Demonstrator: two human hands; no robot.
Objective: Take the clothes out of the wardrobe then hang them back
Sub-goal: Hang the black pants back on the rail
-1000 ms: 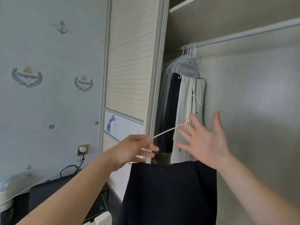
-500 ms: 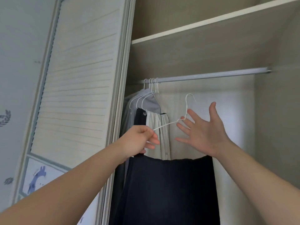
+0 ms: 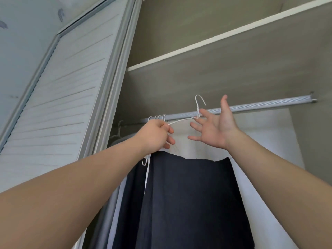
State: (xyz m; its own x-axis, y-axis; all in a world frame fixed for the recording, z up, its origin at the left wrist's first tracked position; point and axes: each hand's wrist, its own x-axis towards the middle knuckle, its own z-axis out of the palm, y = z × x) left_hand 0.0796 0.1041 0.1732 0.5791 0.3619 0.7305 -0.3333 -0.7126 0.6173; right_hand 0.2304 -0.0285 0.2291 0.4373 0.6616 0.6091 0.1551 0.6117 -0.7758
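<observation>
A dark navy garment (image 3: 190,200) hangs from a white wire hanger (image 3: 197,106) that I hold up in front of the wardrobe rail (image 3: 265,104). My left hand (image 3: 156,135) grips the hanger's left arm. My right hand (image 3: 213,129) is spread wide, fingertips touching the hanger at the base of its hook. The hook's tip stands just above the rail, apart from it. Several white hangers (image 3: 158,117) with grey and light clothes hang at the rail's left end, mostly hidden behind my arm and the garment.
The sliding louvred door (image 3: 59,97) stands to the left of the opening. A shelf (image 3: 215,38) runs above the rail. The right stretch of the rail carries nothing. The wardrobe's right side wall (image 3: 312,141) closes in the space.
Both hands have lifted the hanger and dark garment upward, from below the rail to rail height. The view has tilted up and closer to the wardrobe.
</observation>
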